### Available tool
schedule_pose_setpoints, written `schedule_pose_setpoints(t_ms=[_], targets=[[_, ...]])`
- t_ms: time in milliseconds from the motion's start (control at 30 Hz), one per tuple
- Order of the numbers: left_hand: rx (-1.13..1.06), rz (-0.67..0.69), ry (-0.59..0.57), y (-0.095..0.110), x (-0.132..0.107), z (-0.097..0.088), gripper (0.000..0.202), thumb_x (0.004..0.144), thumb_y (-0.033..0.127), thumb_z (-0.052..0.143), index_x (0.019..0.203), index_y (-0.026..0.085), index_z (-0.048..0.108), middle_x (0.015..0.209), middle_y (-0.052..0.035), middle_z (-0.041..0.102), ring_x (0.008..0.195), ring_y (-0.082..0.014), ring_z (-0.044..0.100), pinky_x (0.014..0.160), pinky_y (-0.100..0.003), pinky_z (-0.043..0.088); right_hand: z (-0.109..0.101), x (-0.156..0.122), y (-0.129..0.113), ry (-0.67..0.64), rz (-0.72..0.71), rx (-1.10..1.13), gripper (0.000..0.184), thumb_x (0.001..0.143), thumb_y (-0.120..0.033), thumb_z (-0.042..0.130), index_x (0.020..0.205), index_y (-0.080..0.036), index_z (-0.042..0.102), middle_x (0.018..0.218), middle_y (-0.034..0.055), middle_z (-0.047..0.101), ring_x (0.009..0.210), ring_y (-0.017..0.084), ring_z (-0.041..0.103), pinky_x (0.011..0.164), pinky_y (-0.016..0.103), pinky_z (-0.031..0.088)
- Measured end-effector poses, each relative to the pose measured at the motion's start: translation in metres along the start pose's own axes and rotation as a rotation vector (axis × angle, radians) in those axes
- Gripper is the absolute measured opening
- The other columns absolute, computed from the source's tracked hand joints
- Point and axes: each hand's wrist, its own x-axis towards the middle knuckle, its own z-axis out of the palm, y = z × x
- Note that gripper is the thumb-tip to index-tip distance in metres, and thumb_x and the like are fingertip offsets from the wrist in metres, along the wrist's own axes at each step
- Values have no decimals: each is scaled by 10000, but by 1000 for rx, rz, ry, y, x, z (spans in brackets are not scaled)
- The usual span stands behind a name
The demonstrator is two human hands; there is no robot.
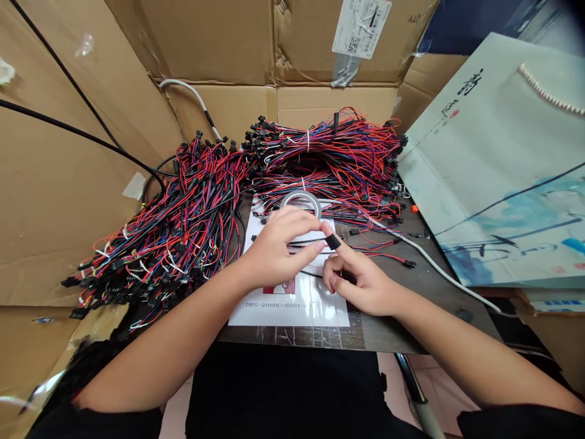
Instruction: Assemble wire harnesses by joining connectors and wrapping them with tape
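Note:
My left hand (278, 247) rests on a white printed sheet (292, 302) with its fingers curled and pinched on thin black wires (304, 244). My right hand (361, 277) is beside it, fingers bent, thumb and forefinger pinching a small piece of black tape (333, 241) at the wires. Both hands meet over the sheet. A roll of tape (301, 201) lies just beyond the fingers.
Large bundles of red, black and blue wire harnesses lie at the left (178, 225) and at the back (333, 158). Cardboard boxes (219, 49) wall the space. A pale paper bag (498, 171) leans at the right. A white cable (434, 265) crosses the dark tabletop (411, 317).

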Motion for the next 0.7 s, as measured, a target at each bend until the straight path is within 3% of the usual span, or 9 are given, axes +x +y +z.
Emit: schedule_pose_setpoints(t_ms=[100,167,233,367,500,700], targets=[[-253,-128,22,12,-2,6,263,926,402,580,1032,190,694,1013,-56,704,896,-164,655,811,-320,549,3,1,2,28,-8,-81,858,874,-71,473,1592,-250,39,748,-50,550,646,100,505,654,252,449],[-321,-231,16,13,-4,12,295,931,450,560,983,194,698,956,-39,694,728,-129,649,638,-268,540,4,2,3,47,-11,-136,855,856,-54,465,1590,-257,78,751,-52,560,651,101,509,654,247,448],[-339,-279,29,11,-6,15,305,922,467,571,902,189,695,885,-23,682,635,-107,622,552,-241,504,4,3,2,70,-9,-209,849,845,-41,451,1588,-271,109,759,-52,573,667,107,513,678,255,453],[-288,-241,96,8,-6,17,250,908,400,613,803,184,681,781,-10,664,717,-121,632,633,-241,508,1,4,2,140,-18,-445,845,832,-50,450,1586,-281,147,788,-34,589,734,140,521,721,286,451],[-235,-169,97,10,-3,16,215,931,310,582,772,177,639,758,-1,651,760,-115,595,746,-259,484,-8,4,2,230,-80,-835,779,849,-76,467,1570,-265,243,758,-12,579,732,172,469,715,316,399],[-180,-109,81,11,-2,14,220,942,272,551,746,178,585,716,6,615,743,-120,558,754,-273,449,-25,6,-3,266,-143,-1290,639,881,-140,511,1501,-267,424,676,8,526,706,186,409,668,347,270]])
